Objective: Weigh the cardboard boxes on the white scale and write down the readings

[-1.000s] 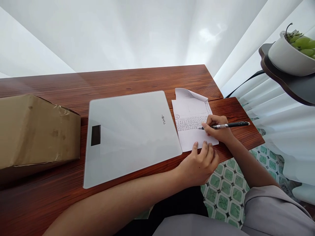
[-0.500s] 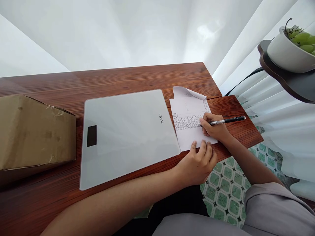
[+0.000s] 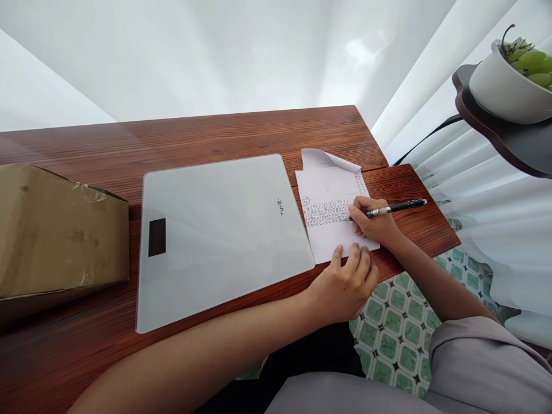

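A white sheet of paper (image 3: 328, 244) lies near the right end of the wooden table, its upper half covered in small handwritten characters and its far edge curled over. My right hand (image 3: 374, 221) is closed around a black pen (image 3: 403, 206), whose tip meets the paper at the lowest written row. At the sheet's near edge rests my left hand (image 3: 345, 282), fingers spread and fingertips on the paper, holding nothing. Left of the paper, and touching its edge, is a flat white glass scale (image 3: 228, 241) with a dark display.
A cardboard box (image 3: 64, 230) stands at the table's left. The wooden table (image 3: 207, 135) backs onto white curtains (image 3: 259, 57). At upper right, a dark shelf (image 3: 500, 138) holds a white bowl (image 3: 509, 86) of green grapes (image 3: 532, 60). Green tiled floor (image 3: 392, 322) shows below.
The whole view has shifted slightly. Both hands stay at the same place on the paper, and the pen remains in my right hand with its tip at the writing.
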A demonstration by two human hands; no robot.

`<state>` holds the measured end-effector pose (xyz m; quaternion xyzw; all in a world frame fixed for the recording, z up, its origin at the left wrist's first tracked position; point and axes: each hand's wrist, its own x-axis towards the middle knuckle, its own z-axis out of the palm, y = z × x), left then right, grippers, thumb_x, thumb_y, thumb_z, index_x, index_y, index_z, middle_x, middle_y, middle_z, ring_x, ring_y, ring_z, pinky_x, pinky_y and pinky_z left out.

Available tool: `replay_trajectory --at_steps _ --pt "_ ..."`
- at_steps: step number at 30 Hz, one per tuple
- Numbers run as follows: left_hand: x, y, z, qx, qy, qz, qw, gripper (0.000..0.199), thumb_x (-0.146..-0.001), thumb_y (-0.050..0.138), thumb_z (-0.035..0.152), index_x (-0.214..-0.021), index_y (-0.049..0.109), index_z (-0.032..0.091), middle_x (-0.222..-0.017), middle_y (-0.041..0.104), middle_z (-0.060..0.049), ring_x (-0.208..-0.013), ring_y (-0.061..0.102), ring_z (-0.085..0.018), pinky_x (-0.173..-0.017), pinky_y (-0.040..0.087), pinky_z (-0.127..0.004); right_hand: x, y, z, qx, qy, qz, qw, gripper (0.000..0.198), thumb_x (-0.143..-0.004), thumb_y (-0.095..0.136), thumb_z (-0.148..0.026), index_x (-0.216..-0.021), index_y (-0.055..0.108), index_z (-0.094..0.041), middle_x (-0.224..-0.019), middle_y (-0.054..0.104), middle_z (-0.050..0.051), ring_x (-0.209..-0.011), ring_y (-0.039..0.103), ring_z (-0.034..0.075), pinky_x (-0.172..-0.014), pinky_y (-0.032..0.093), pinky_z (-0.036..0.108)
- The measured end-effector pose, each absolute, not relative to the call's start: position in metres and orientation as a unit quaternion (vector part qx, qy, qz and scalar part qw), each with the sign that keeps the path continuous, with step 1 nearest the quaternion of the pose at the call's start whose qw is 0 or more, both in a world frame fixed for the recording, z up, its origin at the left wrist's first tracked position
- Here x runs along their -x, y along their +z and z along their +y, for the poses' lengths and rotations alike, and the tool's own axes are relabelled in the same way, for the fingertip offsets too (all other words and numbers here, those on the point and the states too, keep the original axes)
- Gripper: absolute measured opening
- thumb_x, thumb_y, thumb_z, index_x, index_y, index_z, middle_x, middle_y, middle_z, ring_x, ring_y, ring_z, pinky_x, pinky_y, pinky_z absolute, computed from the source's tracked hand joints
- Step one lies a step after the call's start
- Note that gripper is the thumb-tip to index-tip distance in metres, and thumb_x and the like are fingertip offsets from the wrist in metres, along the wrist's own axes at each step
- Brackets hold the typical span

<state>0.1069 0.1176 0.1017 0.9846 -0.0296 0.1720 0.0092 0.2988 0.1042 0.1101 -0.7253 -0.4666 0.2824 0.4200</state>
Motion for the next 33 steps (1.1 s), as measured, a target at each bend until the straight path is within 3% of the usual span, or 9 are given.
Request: replay_trajectory --at_steps 33 --pt "-0.1075 0.103 0.1179 -0.983 0.181 -0.025 0.004 0.045 -0.096 0.036 0.027 -0.126 0.059 0.004 -0.134 0.06 -0.022 -0.124 0.058 -0.035 -0.095 0.055 -0.05 -0.2991 0.1083 0.1051 0.733 0.282 -0.443 0.433 0.034 -0.091 0.057 -0.034 -0.061 0.045 -0.023 -0.044 0.055 -0.006 -0.032 0.047 0.01 -0.034 0.041 0.023"
